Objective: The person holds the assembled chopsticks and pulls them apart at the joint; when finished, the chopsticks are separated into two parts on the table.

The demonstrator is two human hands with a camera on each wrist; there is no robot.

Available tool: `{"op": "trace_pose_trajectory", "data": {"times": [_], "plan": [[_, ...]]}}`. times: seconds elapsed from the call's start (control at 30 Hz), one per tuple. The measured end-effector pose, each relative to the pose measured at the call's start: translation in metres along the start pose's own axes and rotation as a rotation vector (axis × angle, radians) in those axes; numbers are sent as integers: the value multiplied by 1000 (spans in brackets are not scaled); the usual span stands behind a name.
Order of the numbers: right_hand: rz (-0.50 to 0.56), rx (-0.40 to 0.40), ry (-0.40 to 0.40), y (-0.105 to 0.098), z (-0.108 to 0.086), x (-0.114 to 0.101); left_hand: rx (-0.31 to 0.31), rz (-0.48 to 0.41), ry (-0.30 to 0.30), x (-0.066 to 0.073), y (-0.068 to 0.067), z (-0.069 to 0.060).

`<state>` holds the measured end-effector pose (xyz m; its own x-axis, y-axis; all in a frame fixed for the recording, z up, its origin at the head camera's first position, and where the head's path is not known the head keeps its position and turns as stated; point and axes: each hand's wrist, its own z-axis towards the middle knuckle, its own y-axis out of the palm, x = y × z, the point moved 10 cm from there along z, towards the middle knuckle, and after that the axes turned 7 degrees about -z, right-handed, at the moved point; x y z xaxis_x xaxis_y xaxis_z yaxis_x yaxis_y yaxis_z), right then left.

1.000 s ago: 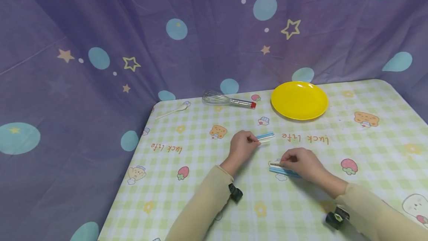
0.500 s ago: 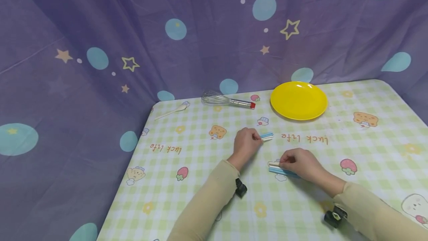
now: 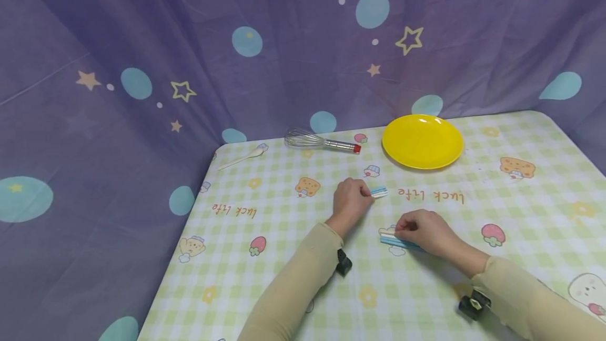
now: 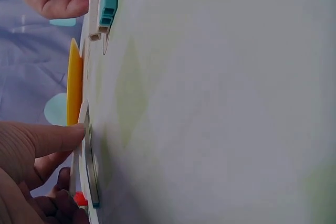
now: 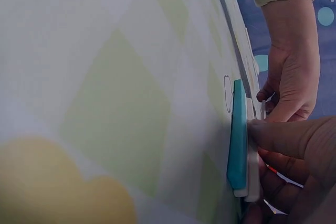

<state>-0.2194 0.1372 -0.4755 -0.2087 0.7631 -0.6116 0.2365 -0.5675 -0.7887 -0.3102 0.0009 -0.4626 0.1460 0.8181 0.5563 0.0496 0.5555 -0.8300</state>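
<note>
In the head view my left hand pinches a white strip at the near side of a small group of narrow blue and white strips, covering their left part. Closer to me, my right hand pinches a white strip beside the blue strips. Those have hollow, squarish ends in the left wrist view, where the teal pieces lie against the cream ones. The right wrist view has the thumb of my right hand against a white strip, next to a teal one. Both groups lie at the tablecloth.
A yellow plate sits toward the table's back edge. Left of it lie a whisk with a red handle end and a pale spoon. A checked cloth covers the table, and a purple curtain hangs behind.
My left hand has shifted slightly right and away from me, covering more of the far strips. My right hand stays in nearly the same place, still pinching the white strip.
</note>
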Motion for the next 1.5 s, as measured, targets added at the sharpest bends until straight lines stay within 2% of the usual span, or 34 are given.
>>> {"op": "trace_pose_trajectory", "data": {"times": [0.57,1.0,1.2,1.5], "plan": [[-18,1,-25,-1,0,-6,-5,58,-22,-1,2,1],[-17,-2,-8,1,1,-2,-8,89,13,4,3,0],[-15,-1,-6,1,2,-1,-25,174,0,1,4,2],[0,-8,8,4,2,1,-21,178,-8,-4,3,3]]}}
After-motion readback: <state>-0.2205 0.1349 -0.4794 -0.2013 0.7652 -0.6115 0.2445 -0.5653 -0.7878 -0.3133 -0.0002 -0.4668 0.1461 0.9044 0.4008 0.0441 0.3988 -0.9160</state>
